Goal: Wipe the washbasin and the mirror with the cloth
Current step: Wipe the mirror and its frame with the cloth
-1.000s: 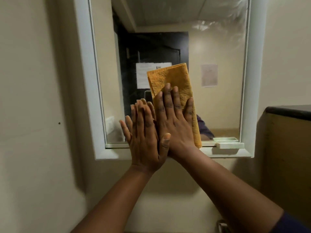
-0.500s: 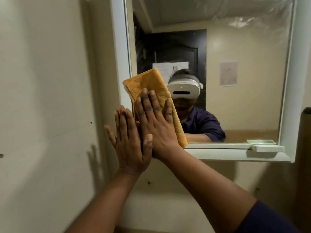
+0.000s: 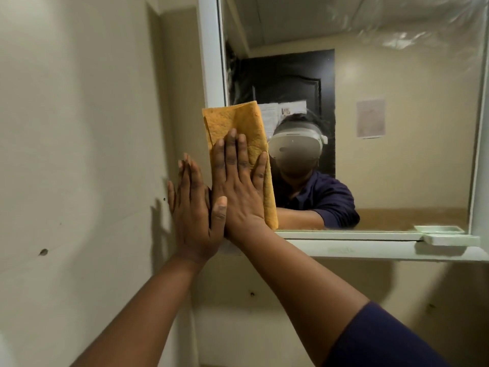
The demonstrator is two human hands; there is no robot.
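The cloth (image 3: pixel 239 144) is orange-yellow, folded into a tall strip with a pebbly weave, lying flat over the mirror's (image 3: pixel 383 75) lower left edge. The right hand (image 3: pixel 239 190) presses it with straight fingers; the left hand (image 3: pixel 194 207), fingers straight too, lies against the wall (image 3: pixel 79 128) beside it.

Papers (image 3: pixel 370 118) reflected in the mirror (image 3: pixel 397 75) perhaps carry print, but nothing is legible.
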